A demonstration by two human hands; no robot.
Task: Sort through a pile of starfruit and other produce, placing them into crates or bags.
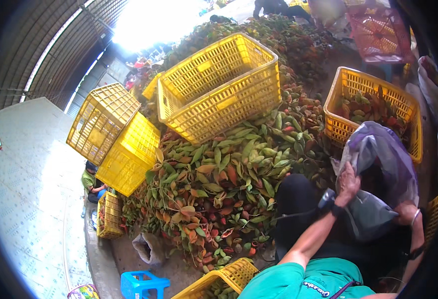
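A grey and purple plastic sack (pixel 371 212) is in front of me, its mouth spread open and its inside dark. My left hand (pixel 348 183) grips the sack's rim on the near left side. On the right, my right hand (pixel 407 213) is closed on the rim too; part of its fingers is hidden by the sack's fold. Just beyond the sack stands a yellow plastic crate (pixel 351 128), partly filled with reddish-brown and green pods (pixel 366 107). A large heap of green, orange and red leaf-shaped pods (pixel 224 174) rises to my left.
An upright yellow crate (pixel 224 102) rests on the heap, beside stacked yellow crates (pixel 129 154). Nearby are a blue stool (pixel 143 285), a whitish sack (pixel 149 247) and another crate (pixel 239 274). A seated person (pixel 90 182) is at the left. A pink crate (pixel 378 35) is far right.
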